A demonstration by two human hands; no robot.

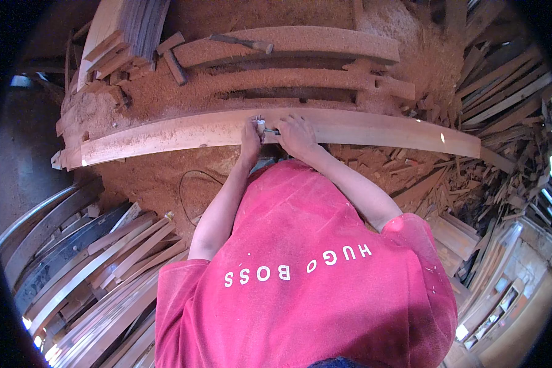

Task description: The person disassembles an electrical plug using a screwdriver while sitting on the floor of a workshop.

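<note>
Small white piece [261, 125] is sitting in the fingers of the left hand [251, 140], which are curling around it, just above the middle of a long curved plank [184, 133]. Just to the right, the right hand [298, 135] is bending its fingers over the plank, and a thin dark rod [272, 131] is pointing from them toward the white piece; whether the rod is touching it I cannot tell, nor how firmly the right fingers are gripping the rod.

On both sides of the fingers the plank is stretching well away, its pale face carrying sawdust at the left. Beyond the fingers, a thick curved beam [337, 43] is lying in the sawdust, with a short tool [242, 43] resting on it. A mallet [174, 59] is leaning farther left, near a stack of boards [126, 30]. To the far right of the fingers, wood scraps [503, 178] are piling up. Nearer the body, left of the fingers, a dark cable [181, 190] is looping over the ground, and long slats [113, 270] are lying side by side.
</note>
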